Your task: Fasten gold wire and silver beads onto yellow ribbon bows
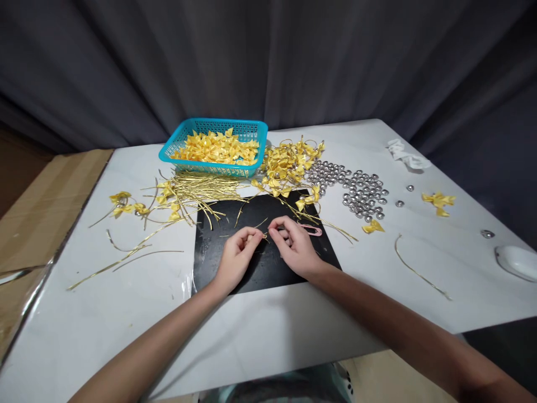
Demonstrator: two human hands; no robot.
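Above the black mat (260, 268), my left hand (238, 254) and my right hand (296, 246) are close together, thumbs and forefingers pinched. Between the fingertips shows a short bit of gold cord (265, 237), looped or knotted in a small lump at my left fingertips. Both hands appear to hold this cord, though its ends are mostly hidden by the fingers. Beside my right hand lies a pink tool with a long loop (311, 230), partly covered by the hand. Loose strands of gold cord (201, 190) spread over the mat's back edge.
Behind the cords stands a blue basket (168, 150) of yellow ribbon bows. To its right are a pile of corded yellow bows (287, 159) and many silver beads (363, 193). Crumpled white tissue (406, 155) and a white computer mouse (518, 262) lie on the right. A dark curtain (268, 61) hangs behind.
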